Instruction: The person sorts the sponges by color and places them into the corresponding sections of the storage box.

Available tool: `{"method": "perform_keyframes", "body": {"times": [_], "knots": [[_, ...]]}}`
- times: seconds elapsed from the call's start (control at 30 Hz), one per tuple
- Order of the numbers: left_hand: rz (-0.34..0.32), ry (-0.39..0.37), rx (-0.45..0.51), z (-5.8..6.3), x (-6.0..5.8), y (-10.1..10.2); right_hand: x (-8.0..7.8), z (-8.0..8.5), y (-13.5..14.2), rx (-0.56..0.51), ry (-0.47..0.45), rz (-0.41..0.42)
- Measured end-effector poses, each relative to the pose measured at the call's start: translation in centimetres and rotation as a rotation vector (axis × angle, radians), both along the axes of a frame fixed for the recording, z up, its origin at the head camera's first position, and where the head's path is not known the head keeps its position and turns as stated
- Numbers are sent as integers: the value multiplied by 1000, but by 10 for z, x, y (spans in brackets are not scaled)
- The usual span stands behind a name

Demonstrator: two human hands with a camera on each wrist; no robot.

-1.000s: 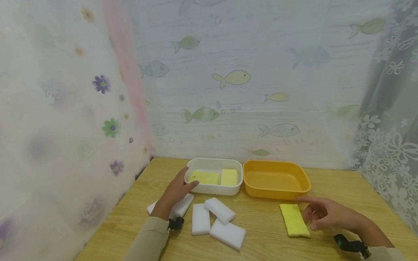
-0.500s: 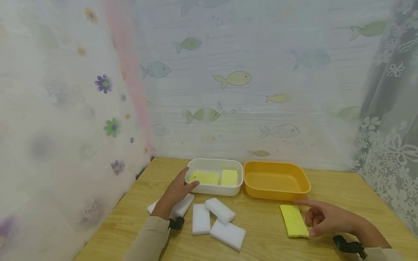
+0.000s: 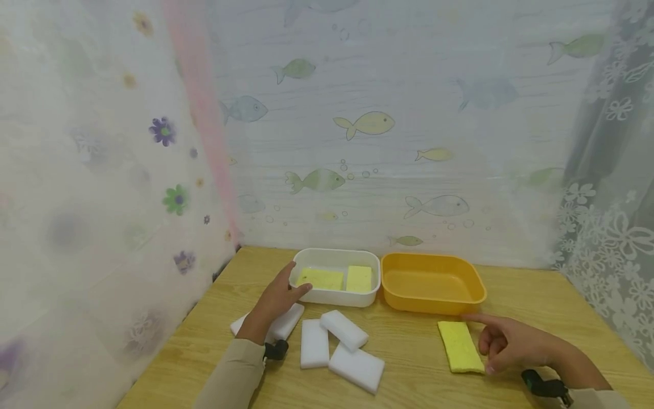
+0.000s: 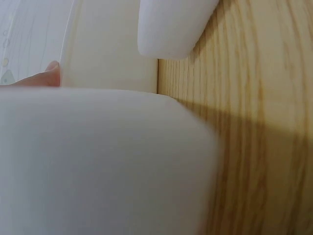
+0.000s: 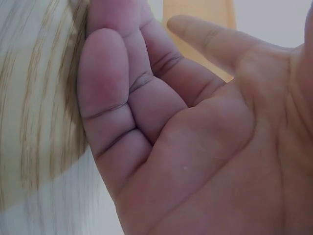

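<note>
My left hand (image 3: pixel 276 298) rests at the left end of a white plastic container (image 3: pixel 334 297), thumb over its front rim and index finger along its side. Two yellow sponges (image 3: pixel 321 279) lie inside. My right hand (image 3: pixel 521 343) lies beside a flat yellow sponge (image 3: pixel 460 347) on the table. Its index finger points toward the front of an orange container (image 3: pixel 426 304), and the other fingers curl loosely with nothing in them. The thumb tip is at the sponge's near right corner; whether it touches cannot be told. The right wrist view shows the palm and bent fingers (image 5: pixel 105 73).
Several white sponge blocks (image 3: pixel 314 343) lie in front of the white container, one leaning on others. Some are partly under the left forearm; one fills much of the left wrist view (image 4: pixel 98 161). The wooden table (image 3: pixel 409 363) ends at a fish-patterned curtain (image 3: pixel 388 170).
The right hand has shifted slightly down, its index finger straighter and its thumb closer to the yellow sponge's near corner. The left hand stays at the white container.
</note>
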State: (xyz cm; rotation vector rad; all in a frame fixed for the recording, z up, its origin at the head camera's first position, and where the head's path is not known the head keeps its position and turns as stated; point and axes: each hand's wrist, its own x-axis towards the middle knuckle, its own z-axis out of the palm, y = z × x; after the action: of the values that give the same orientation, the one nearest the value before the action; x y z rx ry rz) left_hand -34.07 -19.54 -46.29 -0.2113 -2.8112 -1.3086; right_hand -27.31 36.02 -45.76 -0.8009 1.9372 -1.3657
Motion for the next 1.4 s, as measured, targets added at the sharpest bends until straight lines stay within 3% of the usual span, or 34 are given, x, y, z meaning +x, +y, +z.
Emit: {"method": "perform_keyframes", "body": {"times": [0.53, 0.87, 1.4], "knots": [[8, -6, -17, 1, 1, 1, 2, -3, 1, 3, 54, -18], [4, 1, -27, -2, -2, -1, 0, -4, -3, 99, 129, -61], [4, -3, -27, 1, 0, 1, 1, -2, -5, 142, 168, -78]]}}
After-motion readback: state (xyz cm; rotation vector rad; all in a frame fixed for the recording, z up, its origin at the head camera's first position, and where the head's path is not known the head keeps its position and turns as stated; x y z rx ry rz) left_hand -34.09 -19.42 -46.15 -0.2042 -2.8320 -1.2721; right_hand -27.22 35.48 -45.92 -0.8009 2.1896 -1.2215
